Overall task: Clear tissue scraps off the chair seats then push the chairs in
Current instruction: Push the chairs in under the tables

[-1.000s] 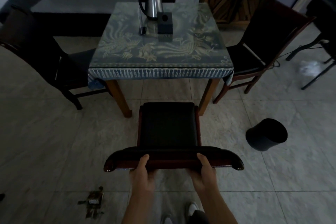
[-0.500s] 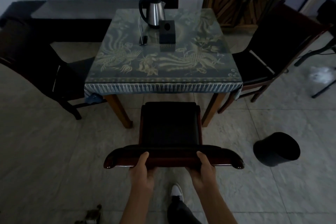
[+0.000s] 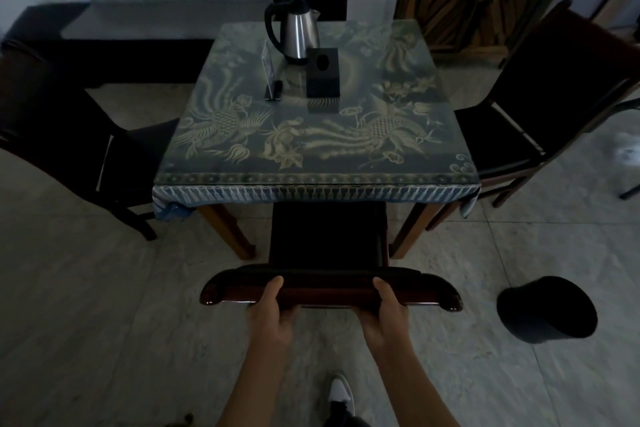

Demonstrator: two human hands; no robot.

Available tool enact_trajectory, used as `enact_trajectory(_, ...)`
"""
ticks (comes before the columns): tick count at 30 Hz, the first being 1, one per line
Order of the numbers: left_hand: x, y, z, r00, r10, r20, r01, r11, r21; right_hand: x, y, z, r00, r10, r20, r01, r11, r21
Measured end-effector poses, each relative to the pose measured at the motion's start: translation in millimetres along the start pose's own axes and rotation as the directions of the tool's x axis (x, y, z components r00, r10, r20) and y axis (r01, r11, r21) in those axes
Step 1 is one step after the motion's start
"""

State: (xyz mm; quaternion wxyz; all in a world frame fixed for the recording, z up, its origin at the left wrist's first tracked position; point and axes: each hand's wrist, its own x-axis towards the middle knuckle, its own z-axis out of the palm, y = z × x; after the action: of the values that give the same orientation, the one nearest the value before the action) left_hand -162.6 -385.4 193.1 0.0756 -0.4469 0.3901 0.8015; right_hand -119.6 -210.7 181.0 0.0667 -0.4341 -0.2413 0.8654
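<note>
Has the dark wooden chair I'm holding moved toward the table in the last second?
Yes. The dark wooden chair has slid forward: its seat front now sits under the patterned table's fringed edge, where floor showed between them before.

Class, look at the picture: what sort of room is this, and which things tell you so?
Probably a home dining room: a square table under a patterned cloth, wooden chairs around it, an electric kettle on top.

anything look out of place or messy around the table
Yes: a black bin lies tipped on its side on the floor to the right, and something white and crumpled sits on the floor past the right chair. The tabletop looks orderly.
</note>
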Motion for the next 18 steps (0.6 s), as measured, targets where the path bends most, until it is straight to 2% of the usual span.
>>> enact_trajectory(18,3.8,5.8,16.9,1.000,-0.021,0.017,0.021,1.000,-0.009,4.1,-8.8,20.1,0.998,-0.007,-0.056,0.003,0.998,-0.070)
